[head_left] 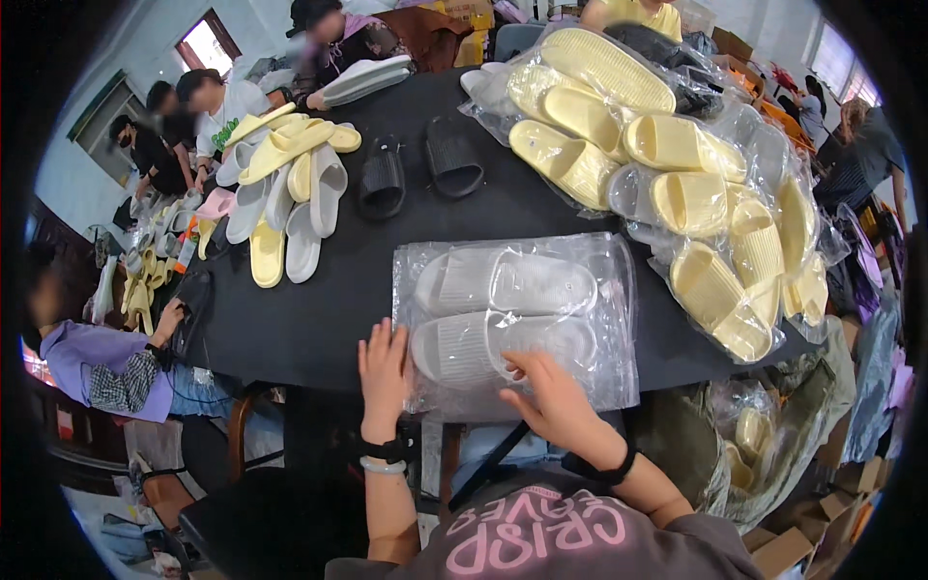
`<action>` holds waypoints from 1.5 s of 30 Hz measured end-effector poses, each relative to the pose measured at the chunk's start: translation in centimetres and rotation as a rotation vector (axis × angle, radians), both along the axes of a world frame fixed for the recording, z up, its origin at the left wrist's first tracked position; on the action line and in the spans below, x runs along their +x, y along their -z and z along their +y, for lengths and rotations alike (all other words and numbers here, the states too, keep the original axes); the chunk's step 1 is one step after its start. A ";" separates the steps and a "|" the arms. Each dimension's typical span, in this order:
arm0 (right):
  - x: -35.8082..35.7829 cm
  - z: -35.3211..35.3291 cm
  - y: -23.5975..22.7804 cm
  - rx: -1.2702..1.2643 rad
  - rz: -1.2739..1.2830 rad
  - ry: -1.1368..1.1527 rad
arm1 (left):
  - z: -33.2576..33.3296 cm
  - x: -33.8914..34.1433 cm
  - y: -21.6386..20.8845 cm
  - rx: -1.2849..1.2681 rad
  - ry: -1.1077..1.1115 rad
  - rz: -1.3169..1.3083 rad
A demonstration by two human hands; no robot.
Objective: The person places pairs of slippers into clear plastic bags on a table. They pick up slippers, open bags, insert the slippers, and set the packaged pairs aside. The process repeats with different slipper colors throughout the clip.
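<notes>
In front of me on the black table [319, 329] lies a clear plastic bag [615, 329] holding a pair of light grey slide sandals [541, 285], side by side with toe ends to the left. My left hand [384, 362] rests at the bag's left edge, fingers stretched out and holding nothing. Over the nearer sandal, my right hand [549, 387] has its fingers bent and apart, with the fingertips at the plastic. Whether they press on it I cannot tell. Beyond the bag stand two black slide sandals [383, 179], set apart from each other.
Bagged pale yellow sandals [691, 203] pile up on the right. Loose yellow and grey sandals [290, 184] heap at the back left. A co-worker in a purple top [97, 362] sits at the left, a hand on a black sandal. An olive sack [812, 396] stands below the right edge.
</notes>
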State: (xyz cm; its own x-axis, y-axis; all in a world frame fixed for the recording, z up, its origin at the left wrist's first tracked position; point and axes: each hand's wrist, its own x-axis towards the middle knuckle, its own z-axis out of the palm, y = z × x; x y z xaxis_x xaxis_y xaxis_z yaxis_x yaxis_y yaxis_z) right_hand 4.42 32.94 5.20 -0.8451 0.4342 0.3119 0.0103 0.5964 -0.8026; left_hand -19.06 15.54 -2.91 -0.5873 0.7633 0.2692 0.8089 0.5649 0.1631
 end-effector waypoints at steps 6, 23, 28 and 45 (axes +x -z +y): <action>7.1 5.2 -3.4 0.269 0.050 0.429 | -2.8 1.3 -3.1 0.458 -0.126 -0.486; 11.3 10.5 2.1 -0.689 0.077 0.265 | -0.8 2.6 -0.8 0.317 -0.179 -0.558; 13.5 13.5 5.0 -0.864 0.230 0.248 | 0.0 3.2 -2.0 0.308 -0.174 -0.302; -6.3 9.7 3.1 0.406 -0.154 -0.566 | 4.2 2.2 -0.1 0.379 0.111 -0.481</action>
